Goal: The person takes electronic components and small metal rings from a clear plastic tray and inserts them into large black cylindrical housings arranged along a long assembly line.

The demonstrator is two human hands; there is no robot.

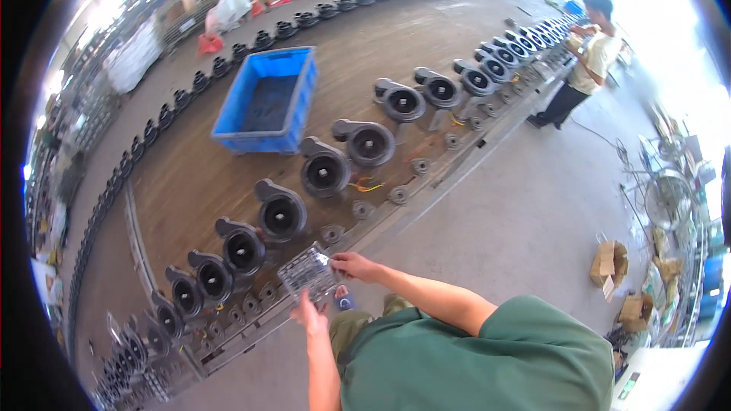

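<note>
A clear, shiny plastic pack or tray [303, 270] with rows of small grey pieces is held up at the table's near edge; I cannot make out exactly what the pieces are. The fingers of my right hand [352, 266] pinch its right edge. My left hand [311, 313] is closed on its lower edge, with the thumb up against it. Just beyond stands a row of black snail-shaped blower housings [281, 215], each with a round opening on top. Small round grey flanged parts [332, 234] lie along the edge in front of them.
A blue plastic crate [232, 139] stands on the long brown table [365, 53]. More dark round parts line the far edge [285, 29]. At the far right another person [598, 61] works by the row. A fan [668, 198] and cardboard box [609, 262] stand on the floor.
</note>
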